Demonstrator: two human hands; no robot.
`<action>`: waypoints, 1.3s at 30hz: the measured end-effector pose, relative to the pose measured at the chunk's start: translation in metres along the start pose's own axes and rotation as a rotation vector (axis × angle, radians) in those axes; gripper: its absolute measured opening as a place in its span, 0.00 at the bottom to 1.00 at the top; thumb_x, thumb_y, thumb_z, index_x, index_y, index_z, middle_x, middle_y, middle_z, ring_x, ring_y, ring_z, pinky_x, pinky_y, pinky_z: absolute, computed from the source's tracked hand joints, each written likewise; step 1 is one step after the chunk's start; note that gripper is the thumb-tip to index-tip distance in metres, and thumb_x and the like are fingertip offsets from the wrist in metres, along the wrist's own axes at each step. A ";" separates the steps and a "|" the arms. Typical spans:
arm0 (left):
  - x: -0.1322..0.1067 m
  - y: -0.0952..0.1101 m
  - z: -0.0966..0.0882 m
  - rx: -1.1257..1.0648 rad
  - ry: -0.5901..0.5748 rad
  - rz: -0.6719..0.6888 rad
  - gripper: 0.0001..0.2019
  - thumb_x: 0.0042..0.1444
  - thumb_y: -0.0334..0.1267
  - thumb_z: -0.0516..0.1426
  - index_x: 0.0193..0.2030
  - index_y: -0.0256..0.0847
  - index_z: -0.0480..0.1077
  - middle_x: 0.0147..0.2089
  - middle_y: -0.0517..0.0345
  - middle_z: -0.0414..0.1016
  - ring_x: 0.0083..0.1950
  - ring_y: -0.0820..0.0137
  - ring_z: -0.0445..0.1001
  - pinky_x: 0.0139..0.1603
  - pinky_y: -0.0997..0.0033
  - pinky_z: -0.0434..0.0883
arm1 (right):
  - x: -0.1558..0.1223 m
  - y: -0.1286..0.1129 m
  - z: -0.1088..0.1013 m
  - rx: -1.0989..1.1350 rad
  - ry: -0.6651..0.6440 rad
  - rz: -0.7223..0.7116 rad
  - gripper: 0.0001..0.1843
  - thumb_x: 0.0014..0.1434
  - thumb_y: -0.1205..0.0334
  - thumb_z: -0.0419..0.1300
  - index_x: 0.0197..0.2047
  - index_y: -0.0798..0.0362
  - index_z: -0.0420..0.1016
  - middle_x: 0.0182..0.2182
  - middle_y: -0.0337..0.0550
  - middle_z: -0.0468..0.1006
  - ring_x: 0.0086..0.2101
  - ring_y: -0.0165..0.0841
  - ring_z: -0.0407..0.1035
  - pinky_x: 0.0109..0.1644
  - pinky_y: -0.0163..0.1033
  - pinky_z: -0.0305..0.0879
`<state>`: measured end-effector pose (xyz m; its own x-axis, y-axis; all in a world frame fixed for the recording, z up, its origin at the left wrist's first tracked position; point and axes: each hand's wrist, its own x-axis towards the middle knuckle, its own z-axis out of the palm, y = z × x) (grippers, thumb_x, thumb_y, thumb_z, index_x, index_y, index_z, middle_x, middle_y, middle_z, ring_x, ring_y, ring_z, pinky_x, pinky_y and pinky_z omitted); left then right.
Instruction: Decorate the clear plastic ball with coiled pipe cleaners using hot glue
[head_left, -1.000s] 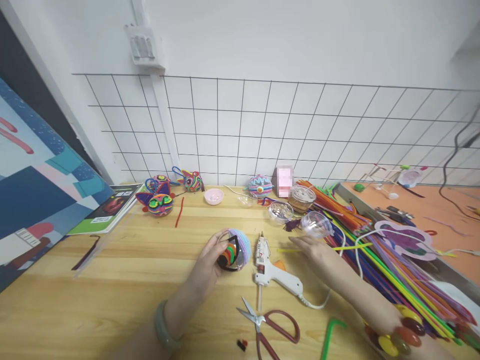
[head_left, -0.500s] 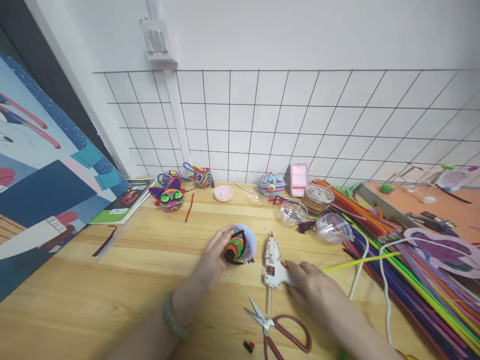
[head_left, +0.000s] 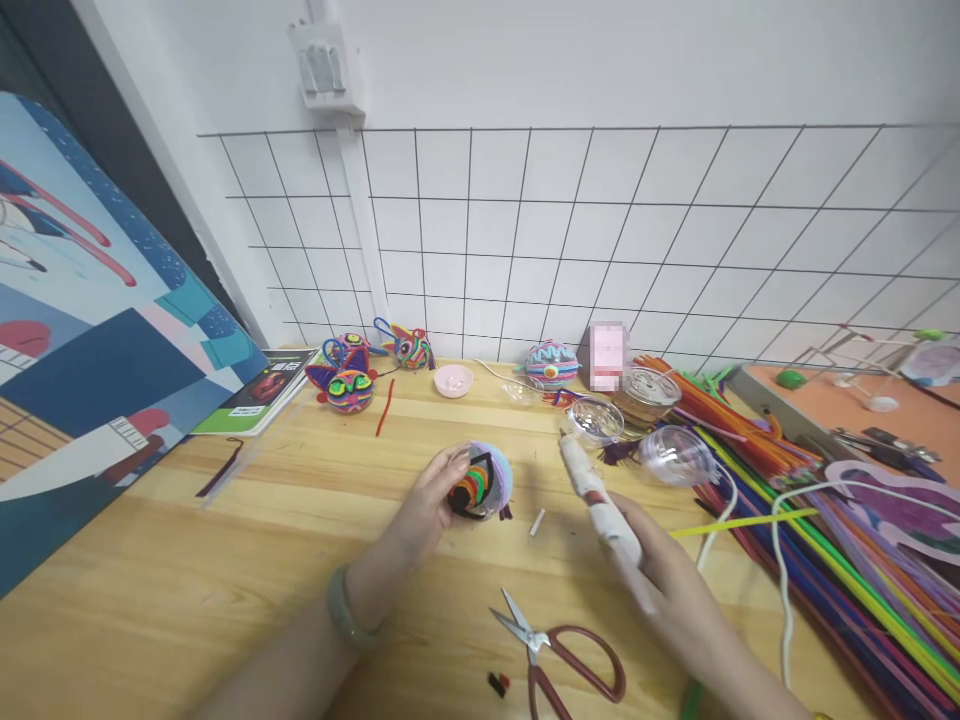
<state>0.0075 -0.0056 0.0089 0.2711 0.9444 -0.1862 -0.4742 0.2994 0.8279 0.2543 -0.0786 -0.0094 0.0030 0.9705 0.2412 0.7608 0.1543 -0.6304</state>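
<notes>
My left hand (head_left: 427,500) is closed around a round craft ball (head_left: 495,475) covered in pale blue and lilac strands, with a black-edged patch of orange, green and black loops facing up. My right hand (head_left: 667,570) grips a white hot glue gun (head_left: 600,500), raised off the table with its nozzle pointing away from me. A short white stick (head_left: 537,522) lies between the two hands. Nearer to me, scissors (head_left: 536,640) with brown handles rest with their blades apart, beside small black and red scraps (head_left: 498,684).
Finished-looking colourful balls (head_left: 349,388) stand at the back left, near a pink bowl (head_left: 453,380). Clear plastic shells (head_left: 677,456) sit at the back right. Bundles of pipe cleaners (head_left: 817,590) and a white cord (head_left: 780,560) fill the right side. A printed board (head_left: 97,330) leans at left.
My right hand has lifted the glue gun off the table and tilted it, shifting it right. The short white stick now shows on the table. My left hand still holds the ball.
</notes>
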 end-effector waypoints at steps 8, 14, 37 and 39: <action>0.004 -0.002 -0.004 0.158 0.039 0.060 0.28 0.48 0.41 0.63 0.56 0.40 0.64 0.51 0.50 0.73 0.50 0.61 0.72 0.51 0.65 0.66 | -0.010 -0.016 -0.010 0.399 -0.190 0.108 0.24 0.60 0.43 0.50 0.23 0.50 0.72 0.27 0.47 0.77 0.40 0.44 0.71 0.49 0.46 0.66; 0.008 -0.002 -0.010 0.331 0.041 0.131 0.34 0.48 0.46 0.62 0.61 0.38 0.58 0.54 0.46 0.71 0.56 0.57 0.69 0.57 0.60 0.62 | -0.014 -0.023 -0.017 0.459 -0.362 0.092 0.25 0.61 0.43 0.49 0.25 0.50 0.75 0.29 0.46 0.78 0.39 0.43 0.71 0.51 0.47 0.64; 0.004 -0.001 -0.006 0.440 -0.034 0.130 0.35 0.51 0.49 0.60 0.62 0.39 0.55 0.56 0.46 0.70 0.58 0.57 0.68 0.58 0.60 0.62 | -0.024 -0.028 -0.007 0.429 -0.280 0.109 0.22 0.60 0.47 0.54 0.49 0.54 0.73 0.21 0.36 0.65 0.23 0.32 0.61 0.29 0.34 0.64; 0.003 -0.001 -0.006 0.445 -0.036 0.129 0.35 0.50 0.49 0.60 0.62 0.39 0.55 0.56 0.45 0.69 0.58 0.56 0.67 0.58 0.60 0.62 | -0.024 -0.028 -0.007 0.428 -0.294 0.108 0.22 0.61 0.47 0.53 0.50 0.54 0.73 0.20 0.36 0.64 0.24 0.32 0.61 0.29 0.34 0.64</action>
<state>0.0039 -0.0023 0.0045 0.2662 0.9624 -0.0546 -0.1029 0.0847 0.9911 0.2376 -0.1076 0.0078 -0.1616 0.9867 -0.0200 0.4328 0.0526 -0.8999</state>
